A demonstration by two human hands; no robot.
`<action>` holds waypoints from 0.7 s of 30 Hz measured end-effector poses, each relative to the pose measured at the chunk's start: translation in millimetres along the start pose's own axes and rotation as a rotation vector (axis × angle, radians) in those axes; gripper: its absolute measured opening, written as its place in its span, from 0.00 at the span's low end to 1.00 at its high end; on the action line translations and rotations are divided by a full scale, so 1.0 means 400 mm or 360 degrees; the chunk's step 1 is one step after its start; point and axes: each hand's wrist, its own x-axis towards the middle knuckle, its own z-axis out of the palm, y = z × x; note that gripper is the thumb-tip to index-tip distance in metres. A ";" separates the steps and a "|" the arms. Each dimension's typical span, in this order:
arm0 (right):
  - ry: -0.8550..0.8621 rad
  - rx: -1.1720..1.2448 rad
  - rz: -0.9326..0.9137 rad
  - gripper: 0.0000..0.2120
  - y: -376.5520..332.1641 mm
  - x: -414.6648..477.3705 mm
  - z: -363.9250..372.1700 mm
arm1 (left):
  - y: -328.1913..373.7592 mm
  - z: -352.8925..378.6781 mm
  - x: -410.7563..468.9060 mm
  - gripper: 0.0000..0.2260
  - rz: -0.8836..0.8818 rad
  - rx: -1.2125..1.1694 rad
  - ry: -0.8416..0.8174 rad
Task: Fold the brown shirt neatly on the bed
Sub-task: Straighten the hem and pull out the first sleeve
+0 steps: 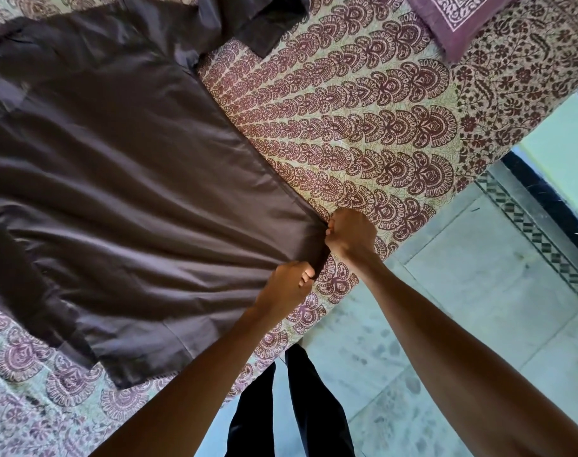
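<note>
The brown shirt point(122, 179) lies spread open and mostly flat on the bed point(363, 103), near the edge where the person stands, with one sleeve reaching toward the top of the view and another part hanging toward the lower left. Its hem corner is at the bed's edge, and both hands meet there. The right hand point(350, 234) is clenched around the corner of the hem, and the left hand point(287, 285), just beside it, pinches the same edge with closed fingers. Long creases run from this corner across the cloth, so I judge the hands pull the fabric tight to smooth it before any fold is made; no fold is visible yet. A patterned pillow point(455, 18) rests at the far corner, well apart from the shirt. The tiled floor point(462, 308) is beside the bed.
</note>
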 end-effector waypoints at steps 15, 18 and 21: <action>0.0253 -0.0034 -0.0020 0.14 0.025 -0.019 0.005 | -0.026 -0.060 -0.026 0.09 -0.0114 -0.0008 -0.0128; 0.0207 0.0027 -0.0285 0.12 0.025 -0.032 0.004 | -0.054 -0.079 -0.046 0.09 -0.0270 0.0139 0.0274; -0.0071 -0.0024 -0.0371 0.08 0.018 -0.065 0.016 | -0.079 -0.085 -0.087 0.08 -0.0318 0.0180 0.0213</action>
